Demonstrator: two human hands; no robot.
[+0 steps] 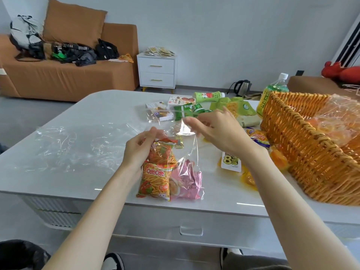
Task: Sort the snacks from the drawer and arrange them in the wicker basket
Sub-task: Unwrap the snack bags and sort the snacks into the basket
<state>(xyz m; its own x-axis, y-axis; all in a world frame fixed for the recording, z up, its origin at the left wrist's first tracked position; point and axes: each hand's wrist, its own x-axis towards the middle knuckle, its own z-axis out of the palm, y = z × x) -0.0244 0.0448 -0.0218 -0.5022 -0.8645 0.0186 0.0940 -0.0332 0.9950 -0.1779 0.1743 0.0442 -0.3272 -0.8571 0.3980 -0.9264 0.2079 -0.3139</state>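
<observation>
Clear plastic bag (187, 152) lies near the front edge of the worktop (87, 114), orange snack packs (155, 178) inside. My left hand (140, 149) pinches its mouth with curled fingers and my right hand (218, 129) pinches the opposite lip, I judge to spread it. The wicker basket (303, 152) sits at the right edge.

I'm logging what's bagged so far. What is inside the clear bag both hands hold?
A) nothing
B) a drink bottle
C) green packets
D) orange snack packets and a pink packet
D: orange snack packets and a pink packet show through the clear bag that the left hand and right hand pinch at its top.
</observation>
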